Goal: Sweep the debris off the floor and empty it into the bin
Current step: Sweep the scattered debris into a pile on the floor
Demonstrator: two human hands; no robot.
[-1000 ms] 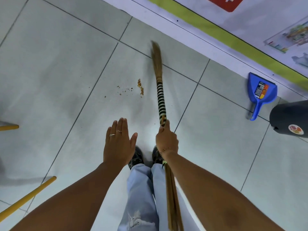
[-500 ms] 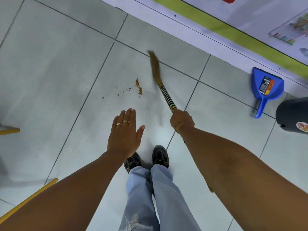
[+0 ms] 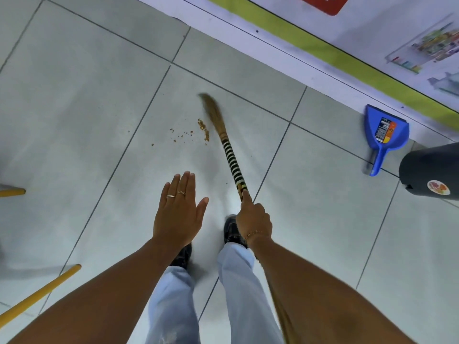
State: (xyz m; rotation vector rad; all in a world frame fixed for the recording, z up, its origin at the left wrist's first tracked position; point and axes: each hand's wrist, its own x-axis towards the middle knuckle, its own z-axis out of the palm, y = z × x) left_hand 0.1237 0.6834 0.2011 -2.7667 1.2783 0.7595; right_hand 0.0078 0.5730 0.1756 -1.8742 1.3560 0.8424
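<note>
Brown crumbs of debris (image 3: pixel 203 129) lie scattered on the grey tiled floor (image 3: pixel 74 100) ahead of my feet. My right hand (image 3: pixel 253 218) is shut on a straw broom (image 3: pixel 232 160) with a black-and-white banded handle. Its blurred bristle tip rests just right of the crumbs. My left hand (image 3: pixel 178 212) hovers flat with fingers together, palm down, holding nothing. A blue dustpan (image 3: pixel 383 135) lies by the wall at the right. The dark bin (image 3: pixel 432 172) stands at the right edge, only partly in view.
A wall with a green stripe and posters (image 3: pixel 347 53) runs along the top right. Yellow poles (image 3: pixel 37 294) stick in from the left edge, one low and one (image 3: pixel 12 192) higher. My shoes (image 3: pixel 232 229) and light jeans are below the hands.
The broom has swung: from straight ahead, to slanting from the right, now nearer centre with its tip beside the crumbs. My right hand came back toward my feet. The left hand stayed flat.
</note>
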